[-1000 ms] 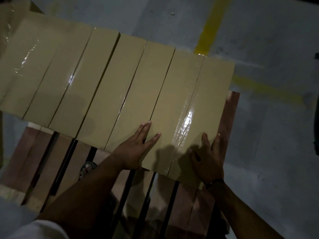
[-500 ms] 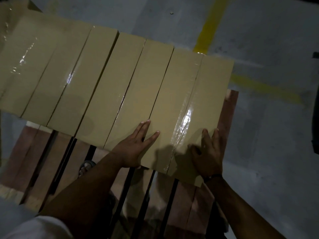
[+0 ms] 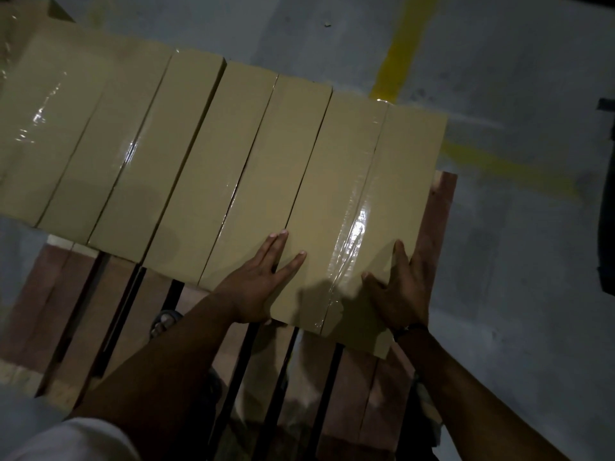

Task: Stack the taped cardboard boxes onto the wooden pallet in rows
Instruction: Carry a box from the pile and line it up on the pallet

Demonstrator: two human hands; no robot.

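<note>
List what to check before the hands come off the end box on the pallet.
1. Left hand flat at the end box left edge: ok.
2. Right hand at its right edge, fingers straight: ok.
3. Gap to the neighbour box closed to a thin line: ok.
4. Near end flush with the row: cannot tell, the left hand covers the junction.
5. End box inside the pallet right edge: ok, wood shows beyond it.
6. Bare slats nearer the person for another row: ok.

wooden pallet on floor, boxes atop
</note>
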